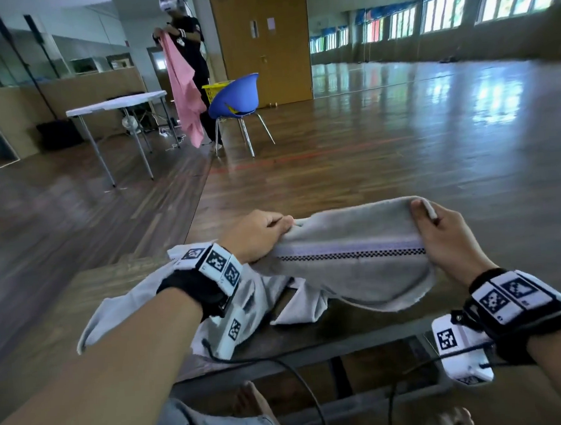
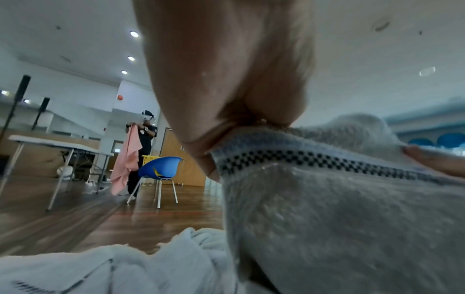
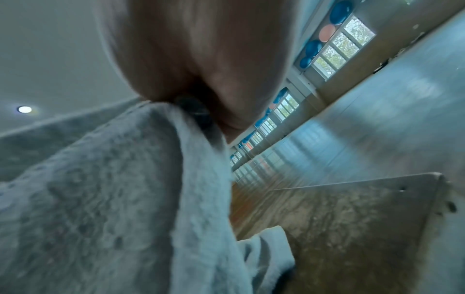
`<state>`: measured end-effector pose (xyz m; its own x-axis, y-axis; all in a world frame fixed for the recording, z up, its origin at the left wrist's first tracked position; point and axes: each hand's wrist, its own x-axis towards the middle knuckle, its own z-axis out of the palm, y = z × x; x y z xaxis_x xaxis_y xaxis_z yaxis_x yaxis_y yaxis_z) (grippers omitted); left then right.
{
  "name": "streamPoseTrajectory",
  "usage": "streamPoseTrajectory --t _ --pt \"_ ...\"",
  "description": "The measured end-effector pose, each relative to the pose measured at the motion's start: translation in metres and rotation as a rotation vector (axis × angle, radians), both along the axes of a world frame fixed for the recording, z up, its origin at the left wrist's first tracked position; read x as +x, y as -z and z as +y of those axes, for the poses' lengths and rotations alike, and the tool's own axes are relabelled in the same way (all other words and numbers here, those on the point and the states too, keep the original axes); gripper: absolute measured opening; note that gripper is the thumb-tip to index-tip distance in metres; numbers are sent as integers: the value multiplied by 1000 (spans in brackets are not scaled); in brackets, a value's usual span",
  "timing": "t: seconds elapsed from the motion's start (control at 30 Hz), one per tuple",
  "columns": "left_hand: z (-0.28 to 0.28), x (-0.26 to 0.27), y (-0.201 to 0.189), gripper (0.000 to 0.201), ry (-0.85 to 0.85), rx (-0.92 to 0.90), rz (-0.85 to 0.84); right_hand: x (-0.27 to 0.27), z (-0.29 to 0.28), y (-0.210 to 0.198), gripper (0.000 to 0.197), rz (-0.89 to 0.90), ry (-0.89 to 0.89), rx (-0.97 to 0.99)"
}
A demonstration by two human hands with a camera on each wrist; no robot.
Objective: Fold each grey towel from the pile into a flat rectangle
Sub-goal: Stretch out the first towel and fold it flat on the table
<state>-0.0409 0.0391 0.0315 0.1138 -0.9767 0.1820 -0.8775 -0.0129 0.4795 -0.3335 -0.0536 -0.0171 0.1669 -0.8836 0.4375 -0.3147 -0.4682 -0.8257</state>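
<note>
A grey towel (image 1: 350,241) with a checkered black stripe and a pale band hangs stretched between my two hands above the wooden table (image 1: 378,324). My left hand (image 1: 260,233) pinches its left end, and my right hand (image 1: 438,232) grips its right end with the thumb on top. Its lower edge sags toward the table. In the left wrist view my fingers (image 2: 214,123) clamp the striped hem of the towel (image 2: 327,208). The right wrist view shows the towel (image 3: 113,199) bunched under my fingers (image 3: 226,89). More pale grey towels (image 1: 140,306) lie crumpled under my left forearm.
The table's near edge (image 1: 314,351) runs below my wrists, with cables hanging there. Beyond it spreads a wooden floor. A blue chair (image 1: 236,100), a white folding table (image 1: 118,102) and a person holding a pink cloth (image 1: 183,87) stand at the far left.
</note>
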Motion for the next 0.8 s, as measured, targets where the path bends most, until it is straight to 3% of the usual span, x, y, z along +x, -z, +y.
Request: streamPoseTrajectory --t 0.1,0.17,0.27,0.33,0.43,0.57,0.7,0.8 --pt "5 -2 11 53 24 296 0 -11 -4 16 43 240 -55 23" --pt "5 -7 22 55 70 504 -124 -17 -3 30 52 453 -167 150" --pt "5 -18 42 54 124 696 -342 -28 1 60 42 712 -323 293" --pt "1 -26 54 53 138 705 -324 -35 1 77 36 796 -351 332" --pt "-7 -39 68 51 71 533 -194 -41 4 93 36 757 -340 361" --pt "-21 -46 91 38 -95 255 70 -37 3 102 32 568 -274 356" --pt "-35 -48 108 40 -116 246 190 -13 -3 100 44 427 -315 306" --pt "-44 -50 116 43 -111 219 177 10 -4 99 41 408 -390 243"
